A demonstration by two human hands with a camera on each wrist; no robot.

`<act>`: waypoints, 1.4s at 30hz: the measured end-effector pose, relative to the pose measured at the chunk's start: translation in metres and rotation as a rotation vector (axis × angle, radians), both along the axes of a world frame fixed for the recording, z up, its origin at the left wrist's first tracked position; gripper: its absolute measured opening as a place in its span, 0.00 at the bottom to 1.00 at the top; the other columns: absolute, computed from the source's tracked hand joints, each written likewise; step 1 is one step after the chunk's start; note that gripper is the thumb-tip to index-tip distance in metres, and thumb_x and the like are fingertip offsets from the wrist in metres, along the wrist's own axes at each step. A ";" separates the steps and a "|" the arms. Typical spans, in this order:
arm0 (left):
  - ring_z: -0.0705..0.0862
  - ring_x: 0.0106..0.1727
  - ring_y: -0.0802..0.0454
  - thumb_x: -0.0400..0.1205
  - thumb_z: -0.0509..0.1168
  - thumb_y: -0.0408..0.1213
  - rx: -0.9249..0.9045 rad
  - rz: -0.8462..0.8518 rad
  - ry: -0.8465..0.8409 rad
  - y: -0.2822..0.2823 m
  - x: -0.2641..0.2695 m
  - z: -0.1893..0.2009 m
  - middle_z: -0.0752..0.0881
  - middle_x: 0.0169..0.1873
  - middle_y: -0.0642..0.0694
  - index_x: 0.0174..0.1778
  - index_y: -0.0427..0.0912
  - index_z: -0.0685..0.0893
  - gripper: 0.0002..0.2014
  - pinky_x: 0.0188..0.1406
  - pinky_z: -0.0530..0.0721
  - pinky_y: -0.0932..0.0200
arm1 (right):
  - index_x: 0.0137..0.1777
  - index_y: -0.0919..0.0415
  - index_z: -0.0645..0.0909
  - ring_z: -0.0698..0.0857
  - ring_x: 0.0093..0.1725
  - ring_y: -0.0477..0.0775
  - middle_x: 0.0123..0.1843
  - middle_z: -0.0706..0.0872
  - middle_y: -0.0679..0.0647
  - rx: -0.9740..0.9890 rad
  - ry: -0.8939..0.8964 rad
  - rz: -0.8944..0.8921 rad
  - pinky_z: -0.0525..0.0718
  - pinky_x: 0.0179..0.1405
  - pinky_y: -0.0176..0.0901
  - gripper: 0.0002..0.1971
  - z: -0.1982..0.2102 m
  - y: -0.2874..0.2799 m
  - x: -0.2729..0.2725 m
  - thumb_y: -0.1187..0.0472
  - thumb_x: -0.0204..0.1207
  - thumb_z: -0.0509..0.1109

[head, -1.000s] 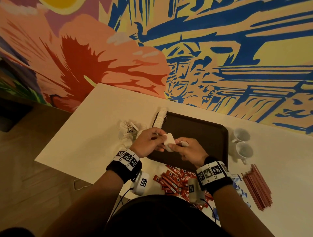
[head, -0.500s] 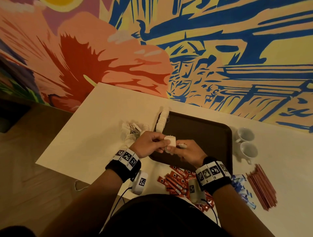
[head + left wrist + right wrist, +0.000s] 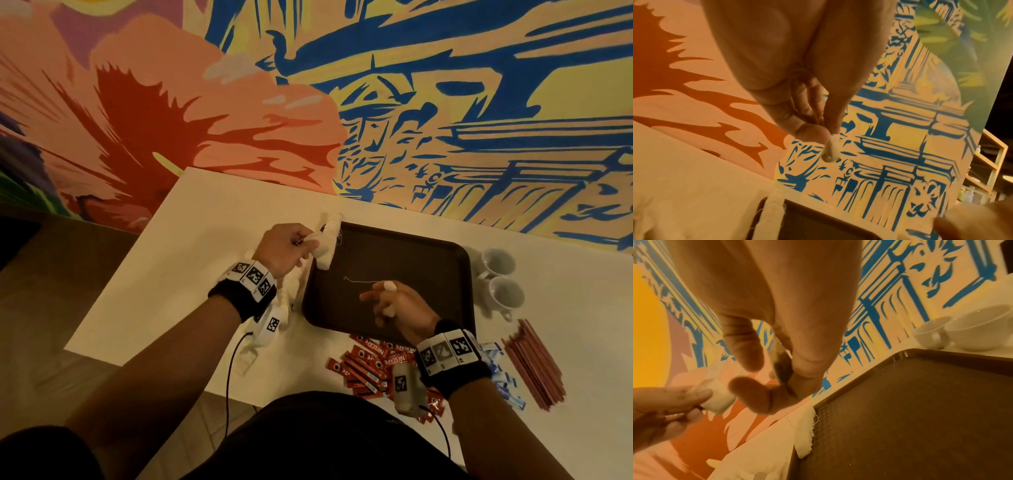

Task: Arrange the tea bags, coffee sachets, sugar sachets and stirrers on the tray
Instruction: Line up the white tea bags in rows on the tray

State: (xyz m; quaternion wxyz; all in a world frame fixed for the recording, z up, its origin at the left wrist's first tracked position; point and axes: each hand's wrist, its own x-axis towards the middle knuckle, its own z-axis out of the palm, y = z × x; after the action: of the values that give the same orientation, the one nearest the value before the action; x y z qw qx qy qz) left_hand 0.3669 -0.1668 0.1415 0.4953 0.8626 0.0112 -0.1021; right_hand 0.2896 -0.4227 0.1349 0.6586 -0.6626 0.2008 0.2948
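Lower the tea bag [image 3: 317, 244] pinched in left hand [image 3: 286, 247] onto tray's [image 3: 394, 274] left edge row, right hand [image 3: 399, 303] pinching tag [image 3: 389, 285].

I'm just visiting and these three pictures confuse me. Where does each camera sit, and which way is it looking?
Head: on the person's head, looking down at the tray; both forearms, left hand, right hand.
Left wrist: along the left hand, pinching a tea bag, toward the mural.
Right wrist: along the right hand over the tray; cups beyond.
All three share the tray.
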 end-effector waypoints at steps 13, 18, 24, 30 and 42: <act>0.87 0.50 0.49 0.81 0.71 0.45 0.475 -0.375 0.200 -0.012 0.059 -0.102 0.90 0.55 0.48 0.55 0.49 0.91 0.10 0.49 0.80 0.60 | 0.65 0.55 0.81 0.87 0.61 0.59 0.68 0.81 0.55 -0.106 -0.071 -0.071 0.88 0.63 0.55 0.17 -0.006 -0.004 -0.007 0.71 0.88 0.56; 0.89 0.48 0.49 0.81 0.72 0.47 0.543 -0.487 0.318 -0.024 0.069 -0.129 0.91 0.48 0.47 0.55 0.46 0.92 0.12 0.52 0.88 0.54 | 0.69 0.55 0.80 0.87 0.62 0.60 0.65 0.82 0.56 -0.078 -0.083 -0.209 0.91 0.57 0.53 0.18 -0.008 -0.005 -0.007 0.73 0.85 0.64; 0.87 0.58 0.44 0.83 0.66 0.37 0.624 -0.409 0.210 -0.032 0.086 -0.136 0.89 0.60 0.46 0.59 0.49 0.90 0.11 0.56 0.85 0.55 | 0.67 0.58 0.83 0.89 0.57 0.58 0.58 0.87 0.59 -0.109 -0.077 -0.249 0.91 0.54 0.51 0.15 -0.013 -0.008 -0.009 0.71 0.83 0.67; 0.86 0.61 0.41 0.84 0.64 0.35 0.650 -0.317 0.159 -0.036 0.092 -0.143 0.87 0.62 0.45 0.60 0.53 0.86 0.12 0.56 0.81 0.53 | 0.65 0.56 0.82 0.89 0.55 0.55 0.58 0.87 0.59 -0.123 -0.084 -0.212 0.91 0.50 0.45 0.14 -0.018 -0.010 -0.010 0.70 0.84 0.67; 0.84 0.54 0.39 0.82 0.67 0.42 0.661 -0.310 0.105 -0.045 0.049 -0.149 0.80 0.55 0.44 0.59 0.44 0.77 0.12 0.55 0.83 0.44 | 0.61 0.53 0.83 0.90 0.56 0.56 0.58 0.88 0.59 -0.090 -0.068 -0.190 0.90 0.49 0.43 0.13 -0.025 -0.012 -0.005 0.70 0.83 0.68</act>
State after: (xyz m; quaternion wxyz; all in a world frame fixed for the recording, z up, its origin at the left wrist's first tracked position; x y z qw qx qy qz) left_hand 0.4164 -0.2123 -0.0072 0.1672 0.9611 -0.0619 -0.2108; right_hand 0.2850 -0.4344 0.1097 0.6596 -0.6792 0.2531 0.1988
